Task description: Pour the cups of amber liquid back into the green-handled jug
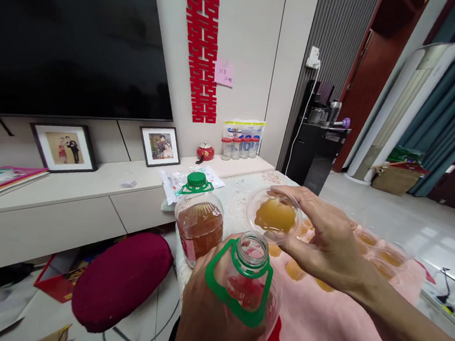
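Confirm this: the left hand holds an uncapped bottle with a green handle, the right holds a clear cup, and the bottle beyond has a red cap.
Not quite: in the head view, the cap on the bottle beyond is green, not red. The left hand holds the uncapped bottle with the green handle, and the right hand a clear cup.

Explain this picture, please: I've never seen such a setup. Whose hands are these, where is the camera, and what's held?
There is no machine: a person works with two bare hands, seen by one camera worn on the head, looking forward and down. The left hand holds an uncapped bottle with a green handle. The right hand holds a clear cup containing amber liquid. More filled cups stand on pink cloth. A second bottle wears a green cap.
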The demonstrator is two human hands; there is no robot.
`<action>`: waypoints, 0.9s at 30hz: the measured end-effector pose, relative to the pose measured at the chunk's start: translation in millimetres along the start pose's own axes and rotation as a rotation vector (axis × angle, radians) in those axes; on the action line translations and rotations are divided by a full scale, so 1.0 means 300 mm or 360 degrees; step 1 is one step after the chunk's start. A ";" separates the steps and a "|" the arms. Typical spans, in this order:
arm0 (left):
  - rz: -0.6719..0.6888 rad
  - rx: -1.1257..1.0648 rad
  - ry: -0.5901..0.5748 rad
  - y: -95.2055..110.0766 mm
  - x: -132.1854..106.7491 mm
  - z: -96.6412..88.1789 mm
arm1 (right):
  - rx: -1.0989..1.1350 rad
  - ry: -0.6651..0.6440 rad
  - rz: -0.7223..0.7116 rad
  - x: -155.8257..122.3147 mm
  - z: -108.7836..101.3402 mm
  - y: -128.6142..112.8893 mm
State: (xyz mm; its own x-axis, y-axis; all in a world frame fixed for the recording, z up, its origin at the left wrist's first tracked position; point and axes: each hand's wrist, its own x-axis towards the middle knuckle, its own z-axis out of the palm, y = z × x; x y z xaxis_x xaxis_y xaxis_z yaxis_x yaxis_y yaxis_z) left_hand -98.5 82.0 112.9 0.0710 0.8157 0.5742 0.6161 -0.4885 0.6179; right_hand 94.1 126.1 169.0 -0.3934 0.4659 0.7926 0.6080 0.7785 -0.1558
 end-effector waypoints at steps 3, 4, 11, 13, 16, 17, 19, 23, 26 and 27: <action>-0.0006 0.0025 -0.0110 0.008 0.003 -0.005 | 0.0001 -0.0004 -0.0071 0.010 -0.006 -0.007; -0.0035 0.0018 -0.0129 0.007 0.002 -0.006 | -0.0007 -0.0007 -0.0090 0.013 -0.008 -0.009; -0.0004 0.0001 -0.0147 0.007 0.000 -0.004 | -0.0058 -0.0033 -0.0243 0.024 -0.016 -0.006; -0.0075 -0.0027 -0.0147 0.016 0.001 -0.007 | -0.0051 -0.0026 -0.0301 0.027 -0.018 -0.002; -0.0119 -0.0043 -0.0127 0.023 0.001 -0.010 | -0.0032 -0.0017 -0.0344 0.031 -0.020 0.001; -0.0098 -0.0033 -0.0125 0.022 0.000 -0.011 | -0.0027 -0.0017 -0.0350 0.032 -0.020 0.001; -0.0056 -0.0031 -0.0121 0.017 -0.001 -0.010 | -0.0021 -0.0016 -0.0367 0.034 -0.021 0.001; 0.0028 -0.0004 -0.0087 0.007 -0.003 -0.009 | -0.0041 -0.0016 -0.0405 0.038 -0.020 0.001; 0.0010 -0.0043 -0.0110 0.008 -0.004 -0.011 | -0.0067 -0.0009 -0.0424 0.040 -0.018 0.003; -0.0004 -0.0053 -0.0120 0.008 -0.003 -0.011 | -0.0072 -0.0008 -0.0433 0.040 -0.018 0.003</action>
State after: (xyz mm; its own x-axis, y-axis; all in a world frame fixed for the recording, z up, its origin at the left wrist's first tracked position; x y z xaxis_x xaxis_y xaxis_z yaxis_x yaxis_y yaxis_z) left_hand -99.6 78.9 115.6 0.1290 0.8373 0.5313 0.5901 -0.4955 0.6374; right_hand 93.6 130.2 181.5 -0.5497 0.2445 0.7988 0.5096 0.8558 0.0888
